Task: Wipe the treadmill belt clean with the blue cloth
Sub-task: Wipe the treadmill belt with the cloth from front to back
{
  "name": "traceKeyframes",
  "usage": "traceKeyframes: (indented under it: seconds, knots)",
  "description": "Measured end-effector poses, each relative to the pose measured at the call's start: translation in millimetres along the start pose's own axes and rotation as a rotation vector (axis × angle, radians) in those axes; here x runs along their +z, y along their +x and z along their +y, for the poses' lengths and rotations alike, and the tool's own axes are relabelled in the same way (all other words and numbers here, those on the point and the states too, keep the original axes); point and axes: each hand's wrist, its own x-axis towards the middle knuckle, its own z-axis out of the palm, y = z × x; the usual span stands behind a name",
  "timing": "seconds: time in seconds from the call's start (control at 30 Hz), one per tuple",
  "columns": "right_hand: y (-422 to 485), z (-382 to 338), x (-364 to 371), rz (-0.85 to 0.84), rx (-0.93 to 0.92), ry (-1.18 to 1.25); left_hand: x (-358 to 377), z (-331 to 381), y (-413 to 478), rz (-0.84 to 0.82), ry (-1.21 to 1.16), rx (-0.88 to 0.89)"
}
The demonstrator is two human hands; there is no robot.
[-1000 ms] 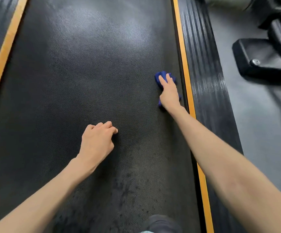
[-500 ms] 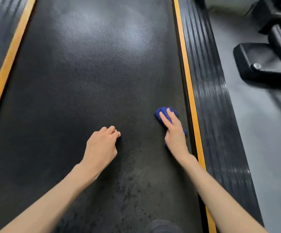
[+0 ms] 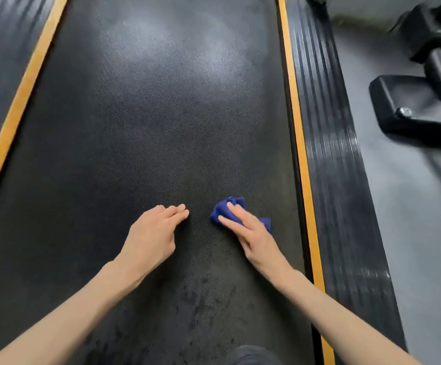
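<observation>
The black textured treadmill belt [image 3: 148,122] fills most of the view. A crumpled blue cloth [image 3: 227,209] lies on the belt right of centre. My right hand [image 3: 253,233] presses flat on the cloth with straight fingers, covering most of it. My left hand [image 3: 152,235] rests on the belt just left of the cloth, fingers loosely bent and holding nothing. Dark smudges [image 3: 201,304] mark the belt near the bottom centre.
Orange stripes [image 3: 299,143] edge the belt on both sides. A ribbed black side rail [image 3: 332,154] runs along the right, with grey floor [image 3: 412,233] beyond it. A black machine base [image 3: 409,109] stands at the upper right. A dark knee [image 3: 251,355] shows at the bottom.
My right hand has dragged the blue cloth down the belt toward me and leftward, away from the orange stripe. My left hand has stayed roughly in place on the belt.
</observation>
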Motion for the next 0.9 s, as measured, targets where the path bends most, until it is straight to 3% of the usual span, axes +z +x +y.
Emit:
traceKeyframes:
  seconds: [0.13,0.3,0.37,0.43,0.63,0.7,0.73,0.83,0.9]
  knots:
    - [21,22,-23,-0.08,-0.092,-0.055,1,-3,-7,-0.035,-0.01,-0.004]
    - [83,45,-39,0.302,0.334,0.009,-3,-4,-12,-0.081,0.04,0.016]
    - [88,38,-29,0.378,0.432,-0.037,-1,-4,-14,-0.084,0.014,-0.01]
    - [74,16,-10,0.35,0.325,-0.071,1,-4,-17,-0.094,-0.022,-0.026]
    - [2,-12,7,-0.112,-0.197,-0.179,1,-12,-21,-0.08,-0.15,-0.115]
    - [15,-2,-6,-0.098,-0.258,-0.259,0,-13,-26,-0.068,-0.094,-0.09]
    - [26,2,-10,-0.049,-0.217,-0.26,0,-14,-29,-0.059,-0.067,-0.071]
    - [61,-8,1,0.169,0.202,-0.086,1,-18,-35,-0.017,0.028,-0.052]
    - [68,-26,17,0.274,0.326,-0.031,1,-22,-38,0.038,0.086,-0.062]
